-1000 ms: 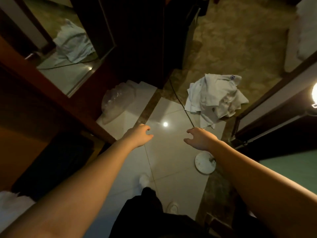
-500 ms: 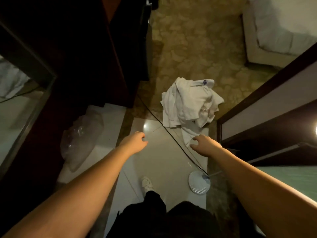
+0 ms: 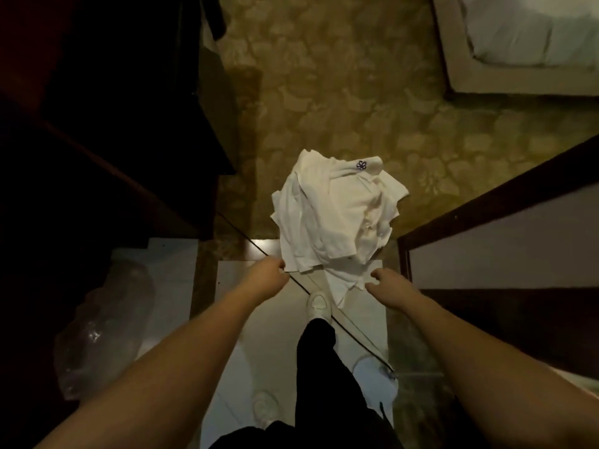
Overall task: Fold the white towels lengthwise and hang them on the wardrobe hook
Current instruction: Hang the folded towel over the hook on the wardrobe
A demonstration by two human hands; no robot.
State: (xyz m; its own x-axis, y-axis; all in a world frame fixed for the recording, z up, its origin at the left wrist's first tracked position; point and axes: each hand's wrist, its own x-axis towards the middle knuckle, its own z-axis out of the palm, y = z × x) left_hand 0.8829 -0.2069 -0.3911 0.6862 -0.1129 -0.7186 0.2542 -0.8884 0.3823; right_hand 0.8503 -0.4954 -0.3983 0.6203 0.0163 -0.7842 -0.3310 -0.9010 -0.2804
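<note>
I can't separate the towels (image 3: 334,215): one crumpled heap on the floor ahead, no clear long axis. My left hand (image 3: 264,277) and right hand (image 3: 387,288) hang loosely curled, holding nothing, at its near edge.

Hotel-style bedroom, patterned carpet (image 3: 340,92), bed corner (image 3: 518,43), dark wooden wardrobe (image 3: 129,124)
</note>
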